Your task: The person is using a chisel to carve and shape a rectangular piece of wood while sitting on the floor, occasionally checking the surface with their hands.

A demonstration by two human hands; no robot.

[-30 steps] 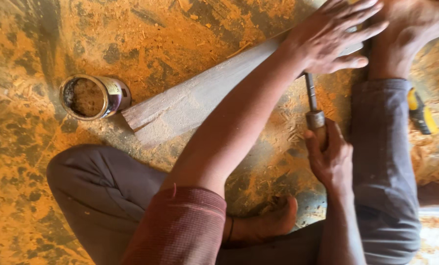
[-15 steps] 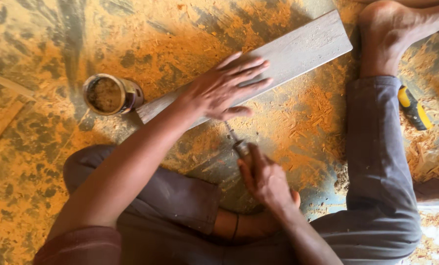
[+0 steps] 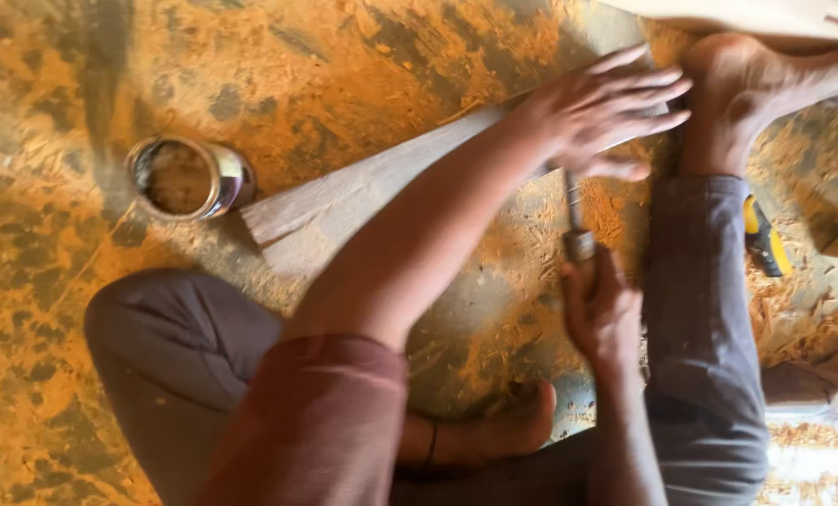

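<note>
- While the left hand [image 3: 606,108] lies flat in the upper right of the frame, its fingers spread wide, it presses on the far end of a plank [image 3: 363,192].
- The plank runs slantwise from mid-left of the frame up toward the upper right, lying on a floor [image 3: 344,66] strewn with orange sawdust.
- The right hand [image 3: 605,314], right of centre, has its fingers wrapped around the wooden handle of a chisel [image 3: 576,230].
- The chisel stands nearly upright in the picture, its metal shaft pointing up to the plank's near edge, just under the left hand; the tip is blurred and partly hidden, so contact cannot be told.
- A bare foot [image 3: 747,94] in the upper right rests against the plank's end, touching the left hand's fingertips.
- A tin [image 3: 183,178], open and dusty inside, sits at upper left, just beside the plank's near end.
- A yellow-and-black tool [image 3: 764,239] lies at the right edge, past the grey trouser leg [image 3: 705,319].
- A second foot [image 3: 494,431] lies at bottom centre, tucked under.
</note>
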